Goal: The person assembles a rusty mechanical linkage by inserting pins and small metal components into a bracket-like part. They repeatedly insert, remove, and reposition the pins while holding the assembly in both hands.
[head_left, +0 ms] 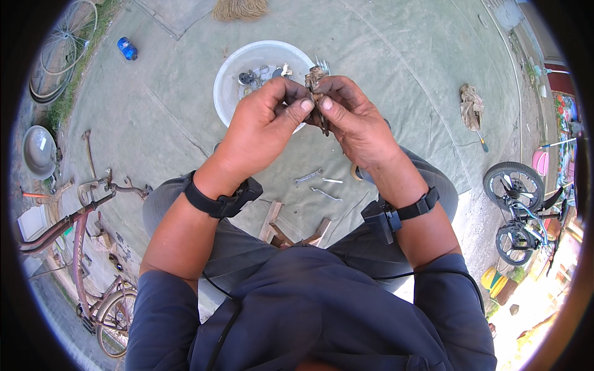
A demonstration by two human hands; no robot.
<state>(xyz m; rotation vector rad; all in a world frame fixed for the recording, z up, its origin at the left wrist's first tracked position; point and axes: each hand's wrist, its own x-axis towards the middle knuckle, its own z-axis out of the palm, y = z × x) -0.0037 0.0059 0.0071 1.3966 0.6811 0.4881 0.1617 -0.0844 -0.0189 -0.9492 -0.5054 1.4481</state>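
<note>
While the left hand (263, 122) and right hand (359, 125) pinch a grimy part (314, 75), loose pieces (246, 78) in the basin (246, 54) suggest work only partly done

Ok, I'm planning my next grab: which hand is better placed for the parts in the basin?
Probably the left hand: it overlaps the basin in view, while the right hand sits mostly beside it. Both hold a grimy part.

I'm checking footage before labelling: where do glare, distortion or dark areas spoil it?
Head view: glare washes out the ground at lower right; the corners are black; the right edge of the mat bows; the left hand and right hand are well lit, though the metal part between them lacks clear detail.
</note>
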